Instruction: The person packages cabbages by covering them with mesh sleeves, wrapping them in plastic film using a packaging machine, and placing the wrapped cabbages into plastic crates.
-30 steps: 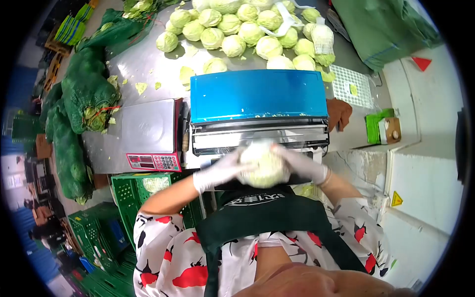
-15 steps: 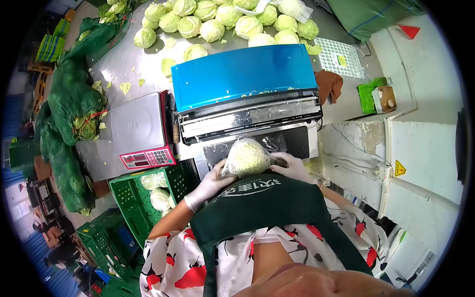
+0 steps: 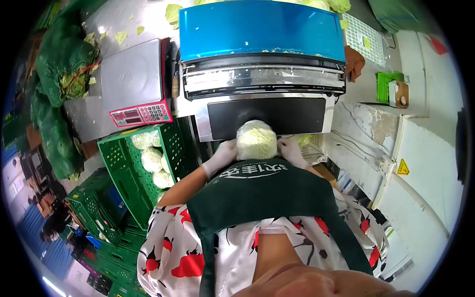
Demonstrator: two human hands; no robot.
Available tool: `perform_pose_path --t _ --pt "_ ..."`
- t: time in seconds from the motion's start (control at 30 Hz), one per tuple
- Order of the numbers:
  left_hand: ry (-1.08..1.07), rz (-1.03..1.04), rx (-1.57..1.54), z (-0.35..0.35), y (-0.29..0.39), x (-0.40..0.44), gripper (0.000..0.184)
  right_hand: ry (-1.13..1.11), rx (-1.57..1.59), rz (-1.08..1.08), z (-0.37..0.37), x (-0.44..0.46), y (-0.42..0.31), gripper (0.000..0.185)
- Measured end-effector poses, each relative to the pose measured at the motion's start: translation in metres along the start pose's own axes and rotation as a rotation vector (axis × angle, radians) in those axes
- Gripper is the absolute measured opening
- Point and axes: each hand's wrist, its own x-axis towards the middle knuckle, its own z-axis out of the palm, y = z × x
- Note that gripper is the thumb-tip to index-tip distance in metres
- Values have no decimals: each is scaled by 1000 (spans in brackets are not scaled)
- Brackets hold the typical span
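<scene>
A pale green cabbage (image 3: 256, 141) wrapped in clear plastic film is held close to the dark green apron, at the front edge of the machine's black plate (image 3: 292, 114). My left hand (image 3: 225, 153), in a white glove, grips its left side with curled fingers. On the other side my right hand (image 3: 293, 151), gloved too, holds the film-covered cabbage; its fingertips are partly hidden. Behind the plate stands the wrapping machine with a blue cover (image 3: 262, 29) and a shiny film roll (image 3: 262, 76).
A scale (image 3: 132, 74) with a red keypad stands left of the machine. Below it, a green crate (image 3: 121, 168) holds several wrapped cabbages. Green net sacks (image 3: 62, 64) lie far left. A white perforated tray (image 3: 363, 42) and a brown cloth (image 3: 354, 63) are at right.
The camera view has tipped down, so the machine appears higher. The cabbage has come nearer the apron from over the plate, and the loose film at its sides is now gathered close.
</scene>
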Motion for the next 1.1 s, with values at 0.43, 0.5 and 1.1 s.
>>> perform_pose_path --t 0.43,0.5,1.1 --pt "319 529 -700 -51 129 -32 25 -647 1194 71 -22 -10 -175 32" --pt "350 620 -897 -45 124 -19 44 -720 1155 -125 -18 0 -173 34" --pt "1078 446 -1309 -236 -219 -224 54 140 385 -526 -127 89 -260 24"
